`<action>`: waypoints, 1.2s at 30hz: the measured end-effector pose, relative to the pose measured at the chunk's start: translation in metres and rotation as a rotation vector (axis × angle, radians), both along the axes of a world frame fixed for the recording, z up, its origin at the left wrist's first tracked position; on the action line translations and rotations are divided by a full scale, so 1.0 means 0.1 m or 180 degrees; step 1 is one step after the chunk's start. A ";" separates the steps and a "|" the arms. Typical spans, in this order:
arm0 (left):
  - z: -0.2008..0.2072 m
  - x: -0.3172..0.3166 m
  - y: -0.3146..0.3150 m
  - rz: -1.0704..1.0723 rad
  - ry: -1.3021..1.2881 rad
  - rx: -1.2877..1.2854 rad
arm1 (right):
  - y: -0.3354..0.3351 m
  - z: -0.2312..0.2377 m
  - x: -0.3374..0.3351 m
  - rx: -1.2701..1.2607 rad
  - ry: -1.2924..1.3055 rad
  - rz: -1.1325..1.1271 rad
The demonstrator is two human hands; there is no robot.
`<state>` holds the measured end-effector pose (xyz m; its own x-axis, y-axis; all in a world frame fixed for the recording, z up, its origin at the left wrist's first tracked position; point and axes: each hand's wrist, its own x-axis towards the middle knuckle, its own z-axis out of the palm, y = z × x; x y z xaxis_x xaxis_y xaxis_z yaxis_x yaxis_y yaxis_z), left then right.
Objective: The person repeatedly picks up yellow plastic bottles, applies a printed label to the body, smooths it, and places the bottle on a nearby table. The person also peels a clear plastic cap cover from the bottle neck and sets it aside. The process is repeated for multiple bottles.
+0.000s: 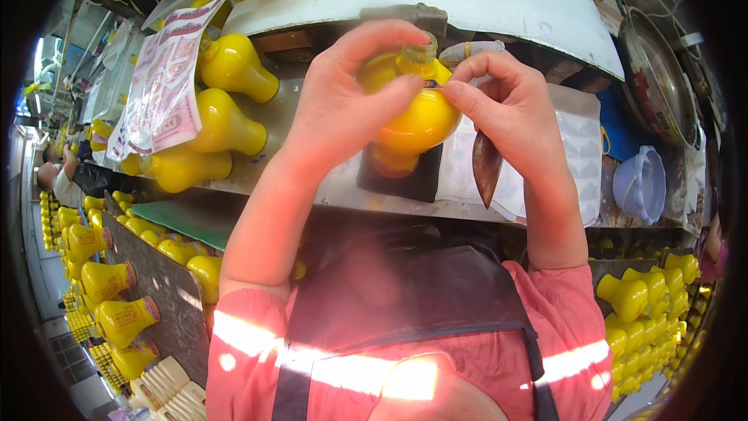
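Note:
A glossy yellow bottle [418, 121] with a clear glass neck stands in front of me on a black pad [425, 181]. My left hand [351, 82] curls round its neck and shoulder, with the thumb pressed on the shoulder. Thumb and forefinger of my right hand [510, 97] pinch at a small dark decal [432, 84] there. Tucked in that same hand is a knife-like tool: its pointed reddish-brown blade [487, 171] hangs below the palm, and a grey wrapped handle [471, 51] shows above the fingers. The palm hides the tool's middle part.
Printed decal sheets [167, 82] drape over yellow bottles [230, 121] lying at left. A pale decal sheet [576, 140] lies under my right forearm. Beyond it stand a lavender bucket [640, 185] and a metal basin [658, 78]. Many bottles [647, 296] are stacked on both sides.

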<state>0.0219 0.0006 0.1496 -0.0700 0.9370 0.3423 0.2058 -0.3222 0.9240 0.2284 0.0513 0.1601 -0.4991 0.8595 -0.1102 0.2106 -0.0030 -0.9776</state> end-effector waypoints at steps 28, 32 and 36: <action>0.01 -0.03 -0.03 -0.0085 -0.0043 -0.0011 | 0.01 -0.18 0.05 0.1306 -0.0232 0.0002; -0.01 -0.03 -0.02 -0.0080 -0.0059 0.0005 | -0.02 -0.22 0.04 0.1833 -0.0251 -0.0109; -0.02 -0.03 -0.02 -0.0080 -0.0066 -0.0036 | 0.06 -0.25 -0.03 0.3574 -0.0550 -0.0227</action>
